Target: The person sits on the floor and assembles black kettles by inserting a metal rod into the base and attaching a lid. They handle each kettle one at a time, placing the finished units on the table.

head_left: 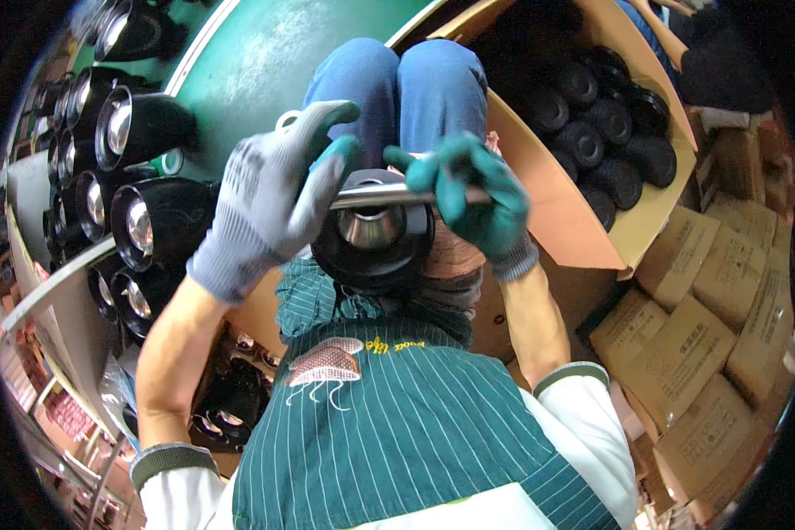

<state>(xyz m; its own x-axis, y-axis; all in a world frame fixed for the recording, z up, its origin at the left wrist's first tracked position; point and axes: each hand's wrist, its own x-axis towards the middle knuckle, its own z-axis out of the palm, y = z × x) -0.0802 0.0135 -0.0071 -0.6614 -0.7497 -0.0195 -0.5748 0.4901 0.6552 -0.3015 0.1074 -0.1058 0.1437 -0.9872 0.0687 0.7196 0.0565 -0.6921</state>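
Observation:
A black round part (362,265) with a shiny metal cone in its middle rests at my lap. Across the top of it lies a metal rod (380,196). My right hand (479,190), in a green-palmed glove slightly blurred by motion, has its fingers closed round the rod's right portion. Beside the rod's left end, my left hand (269,185) wears a grey glove. Its thumb and forefinger stand apart, with nothing visible between them. The palm side of that hand is partly hidden.
Stacked black cups with shiny centres (137,225) line the left, beside a green surface (265,53). An open carton (561,234) of black round parts (583,141) stands ahead right. Flattened brown cardboard boxes (680,353) lie at right. Another person's arm shows at upper right.

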